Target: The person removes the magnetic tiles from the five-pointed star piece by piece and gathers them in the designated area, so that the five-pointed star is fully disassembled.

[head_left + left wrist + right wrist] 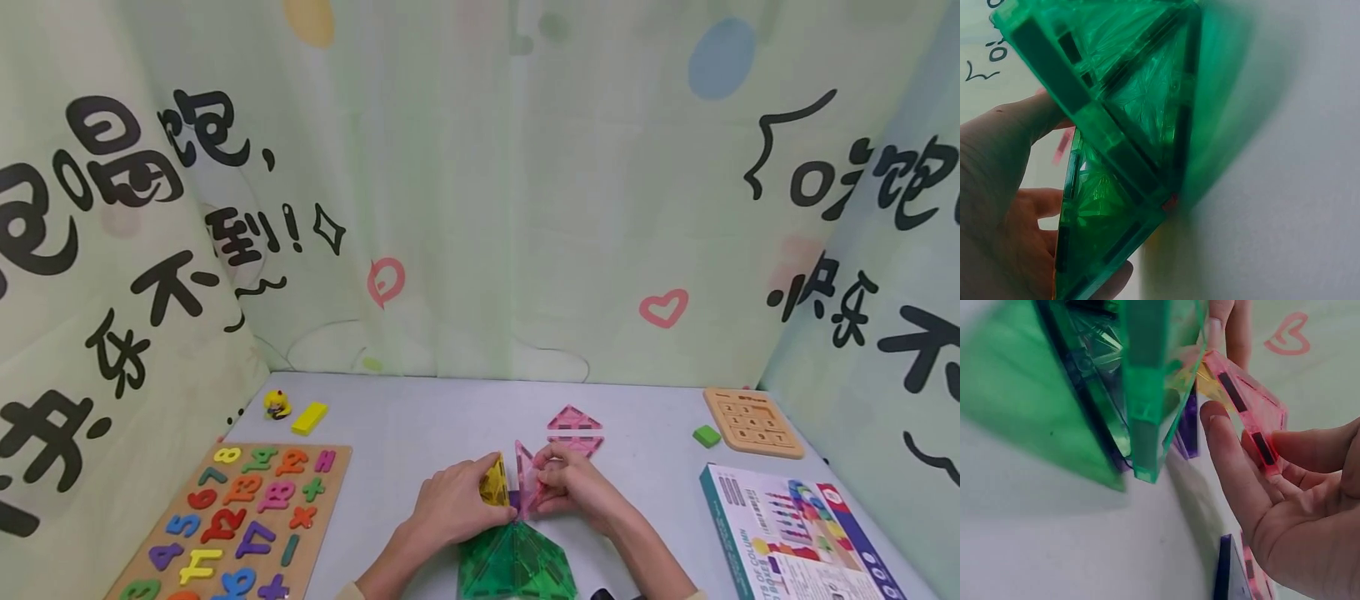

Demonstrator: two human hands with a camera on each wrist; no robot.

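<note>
A small build of translucent magnetic tiles stands near the front middle of the grey tabletop [420, 417], and both hands are on it. Its near part is a cluster of green tiles [516, 562] rising to a peak, seen large and tilted in both wrist views (the green fills most of the left wrist picture). Just behind the peak stand a yellow tile [494, 482] and a pink tile [525, 477], both upright, with a bit of purple tile [514, 500] between their lower edges. The left hand [453, 504] has its fingers curled round the yellow tile, its thumb against the green cluster. The right hand [573, 487] pinches the pink tile, thumb on one face and fingers bent behind the other, as the right wrist view shows plainly. A little beyond the hands, two more pink triangles [574, 429] lie flat on the tabletop, forming a diamond. To the left lies a wooden number puzzle board [330, 492] with coloured digits, and past it a yellow block [310, 417] beside a small yellow figure [277, 405]. To the right are a printed toy box [795, 533], a green block [706, 435] and a wooden sliding number board [752, 421]. Pale cloth walls [480, 208] with black lettering and pink hearts enclose the tabletop.
</note>
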